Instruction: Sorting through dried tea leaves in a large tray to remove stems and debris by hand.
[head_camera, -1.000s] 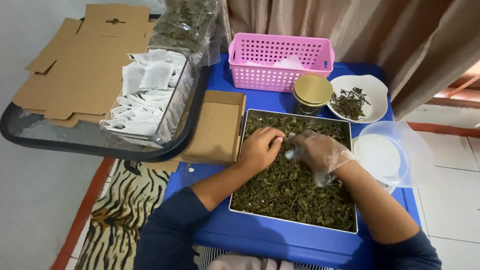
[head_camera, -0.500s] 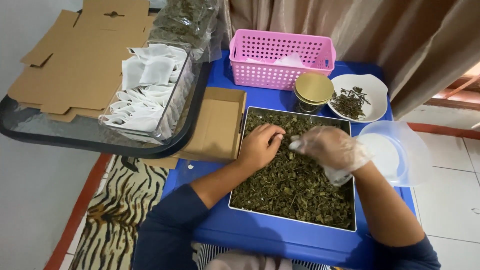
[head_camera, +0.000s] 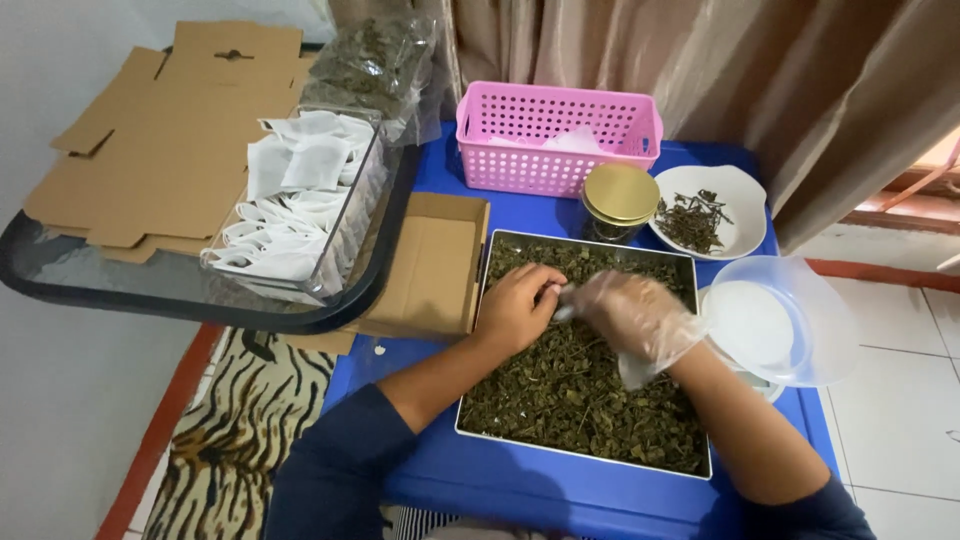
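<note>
A steel tray (head_camera: 580, 452) full of dried leaves (head_camera: 570, 390) lies on the blue table (head_camera: 430, 475) in front of me. My left hand (head_camera: 512, 308), bare, rests on the leaves at the tray's upper left, fingers closed on a small white bag (head_camera: 555, 291) that barely shows. My right hand (head_camera: 632, 315), in a clear plastic glove, meets it fingertip to fingertip, its fingers pinched on bits of leaf at the bag.
Behind the tray stand a pink basket (head_camera: 555, 140), a gold-lidded jar (head_camera: 622, 192) and a white dish of stems (head_camera: 745, 215). A clear plastic lid (head_camera: 790, 325) lies to the right, an open cardboard box (head_camera: 430, 265) to the left. A black tray (head_camera: 60, 285) holds flat cardboard (head_camera: 150, 130) and a clear bin of white bags (head_camera: 300, 200).
My right hand lifted off the leaves, then came back down to the left hand's fingertips. The left hand stayed in place. The view shifted slightly.
</note>
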